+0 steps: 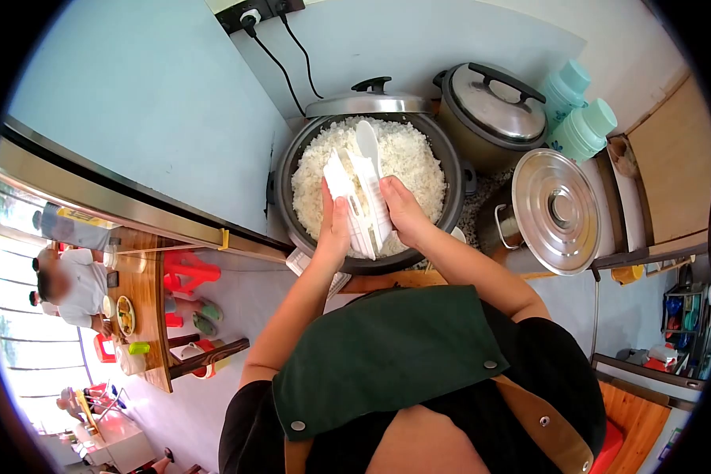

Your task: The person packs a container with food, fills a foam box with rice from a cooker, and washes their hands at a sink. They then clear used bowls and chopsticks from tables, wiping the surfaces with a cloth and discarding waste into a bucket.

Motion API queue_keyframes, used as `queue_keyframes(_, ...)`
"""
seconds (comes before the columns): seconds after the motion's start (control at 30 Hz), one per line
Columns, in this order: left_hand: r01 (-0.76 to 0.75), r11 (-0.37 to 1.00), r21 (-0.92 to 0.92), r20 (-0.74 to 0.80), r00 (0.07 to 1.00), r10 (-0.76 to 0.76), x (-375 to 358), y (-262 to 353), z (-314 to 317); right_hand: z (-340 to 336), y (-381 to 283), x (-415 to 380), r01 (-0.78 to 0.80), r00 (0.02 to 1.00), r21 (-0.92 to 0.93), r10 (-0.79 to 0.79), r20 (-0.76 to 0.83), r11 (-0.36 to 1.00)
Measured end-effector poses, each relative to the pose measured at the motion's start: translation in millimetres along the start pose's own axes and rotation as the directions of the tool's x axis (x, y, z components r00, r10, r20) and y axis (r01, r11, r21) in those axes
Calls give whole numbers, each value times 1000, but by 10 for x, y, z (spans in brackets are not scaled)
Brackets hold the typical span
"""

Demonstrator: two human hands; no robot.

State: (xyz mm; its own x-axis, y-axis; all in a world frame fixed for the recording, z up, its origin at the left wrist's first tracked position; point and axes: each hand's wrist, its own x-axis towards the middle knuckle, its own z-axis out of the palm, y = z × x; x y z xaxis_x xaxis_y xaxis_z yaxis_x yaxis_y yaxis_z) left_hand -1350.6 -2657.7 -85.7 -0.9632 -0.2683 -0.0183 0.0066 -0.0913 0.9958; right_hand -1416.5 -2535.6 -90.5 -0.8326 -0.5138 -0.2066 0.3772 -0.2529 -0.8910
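Both my hands hold a white foam takeout box (378, 215) over a large pot of cooked rice (411, 154). The box is nearly folded closed, and some rice shows in the gap between its halves. My left hand (335, 226) presses on one side with its fingers wrapped round it. My right hand (405, 212) grips the other side. Just beyond the box, a white rice paddle (367, 141) rests in the rice, its lower part hidden. The pot's metal lid (371, 103) leans at the back rim.
Right of the pot stand a closed rice cooker (494, 107), a steel pot with a shiny lid (559, 209) and stacked light-blue containers (584, 130). White foam boxes (317, 272) lie at the pot's left front. At far left, a person (79, 288) sits at a wooden table (154, 316).
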Motion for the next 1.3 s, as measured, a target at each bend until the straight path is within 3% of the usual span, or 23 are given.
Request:
queue_keyframes(0.1,-110,993,30,77,991,108,104,-64,-9,95,-50,-11,-34,999,-22,33,-35,999)
queue_keyframes(0.2,-50,999,13,99,994,48,129,-29,15,109,-4,30,6,996,-96,-15,-91,995)
queue_keyframes(0.23,-53,999,12,102,993,51,140,-14,17,79,39,52,52,992,-172,-70,-101,984)
queue_keyframes(0.3,75,976,-206,174,984,-39,142,-6,21,43,85,72,93,986,-250,-124,-113,964)
queue_keyframes(0.47,0,994,-112,105,994,12,145,88,163,69,125,121,131,945,-543,-270,-185,829)
queue_keyframes(0.53,-25,998,-66,81,996,31,208,105,147,76,132,138,173,950,-453,-270,-158,874)
queue_keyframes(0.6,-150,988,23,67,987,149,341,-19,41,60,119,162,209,954,-362,-271,-129,908)
queue_keyframes(0.63,-148,989,23,68,987,146,347,-77,39,44,108,180,181,972,-270,-214,-98,946)
queue_keyframes(0.7,-50,969,240,-21,998,57,352,-65,49,56,40,161,150,985,-176,-163,-61,973)
queue_keyframes(0.73,-53,969,241,-21,998,59,362,-31,30,52,-22,131,-2,998,-119,-6,-69,993)
queue_keyframes(0.77,-9,987,162,27,1000,5,345,119,31,63,-104,89,-157,986,-61,153,-68,986)
queue_keyframes(0.8,40,996,83,79,996,-47,337,206,24,80,-202,56,-156,986,-61,152,-69,986)
queue_keyframes(0.83,40,996,82,80,996,-46,324,215,7,97,-312,32,-163,985,87,166,-34,983)
queue_keyframes(0.87,58,984,-166,83,996,-45,290,216,-17,103,-369,26,-172,984,235,176,2,957)
queue_keyframes(0.9,78,913,-400,88,995,-46,264,214,-49,111,-368,36,-172,984,239,178,-2,955)
queue_keyframes(0.93,281,824,-492,257,951,-171,348,-109,-161,131,-356,47,-181,983,222,179,32,958)
queue_keyframes(0.97,286,825,-488,260,950,-175,330,-132,-155,139,-354,53,-186,982,204,177,65,961)
queue_keyframes(1.03,423,569,-706,371,904,-213,313,-149,-112,53,-301,67,-174,984,158,163,77,972)
queue_keyframes(1.07,407,602,-688,360,910,-204,327,-134,-90,13,-322,32,78,997,-173,-77,9,982)
queue_keyframes(1.1,411,601,-686,365,908,-205,319,-115,-95,-17,-334,-31,285,949,-492,-315,23,823)
queue_keyframes(1.17,391,570,-723,193,906,-377,328,-57,-183,-46,-343,-268,365,913,-464,-408,9,807)
queue_keyframes(1.3,393,580,-714,179,902,-392,380,-103,-289,-29,-211,-539,384,914,-502,-398,84,775)
